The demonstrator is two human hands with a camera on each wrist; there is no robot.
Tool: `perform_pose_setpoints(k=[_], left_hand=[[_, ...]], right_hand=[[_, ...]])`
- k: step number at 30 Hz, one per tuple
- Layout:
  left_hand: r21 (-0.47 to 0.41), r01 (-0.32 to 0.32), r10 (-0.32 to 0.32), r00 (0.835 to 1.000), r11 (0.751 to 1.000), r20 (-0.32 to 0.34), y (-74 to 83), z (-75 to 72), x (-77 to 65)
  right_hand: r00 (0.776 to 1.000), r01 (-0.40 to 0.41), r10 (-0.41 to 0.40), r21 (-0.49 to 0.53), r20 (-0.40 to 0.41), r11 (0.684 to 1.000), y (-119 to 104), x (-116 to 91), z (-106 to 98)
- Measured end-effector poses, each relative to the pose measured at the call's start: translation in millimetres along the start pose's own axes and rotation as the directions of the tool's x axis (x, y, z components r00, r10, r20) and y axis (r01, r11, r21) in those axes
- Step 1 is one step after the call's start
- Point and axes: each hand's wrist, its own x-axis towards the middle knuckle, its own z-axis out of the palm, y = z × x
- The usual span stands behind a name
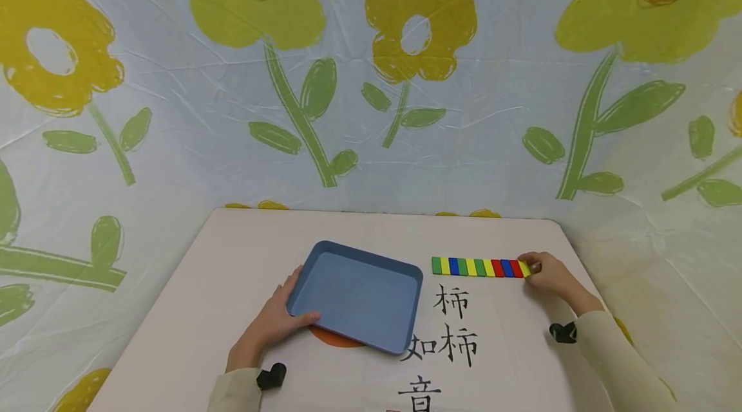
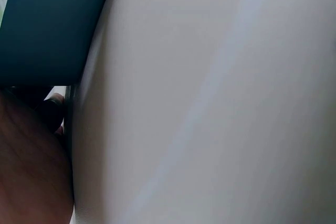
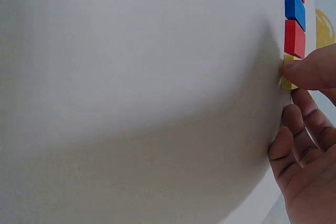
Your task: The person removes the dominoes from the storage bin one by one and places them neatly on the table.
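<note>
A blue rectangular tray (image 1: 359, 299) sits at an angle near the middle of the table. My left hand (image 1: 272, 322) grips its left corner, thumb on the front rim and fingers along the left side. In the left wrist view the tray's side (image 2: 47, 30) looks dark, and part of the hand (image 2: 31, 166) shows below it. To the tray's right lies a straight row of green, yellow, blue and red blocks (image 1: 478, 268). At the row's right end my right hand (image 1: 551, 277) pinches a yellow block (image 3: 286, 81), beside a red block (image 3: 294, 39).
The pale table mat (image 1: 232, 257) bears black Chinese characters (image 1: 458, 344) below the row. An orange printed shape (image 1: 336, 338) is partly covered by the tray. Flower-patterned sheeting (image 1: 475, 161) closes off the back and sides.
</note>
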Motion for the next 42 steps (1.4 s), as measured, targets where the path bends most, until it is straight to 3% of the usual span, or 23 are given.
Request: perform_pose_setpoints(k=[42], left_hand=[[-0.002,0.016,-0.016,1.0,1.0,0.002,-2.7,0.8,1.8]], right_hand=[[0.999,-0.026,0.027,0.026,-0.024,0.999,-0.8,-2.4,4.8]])
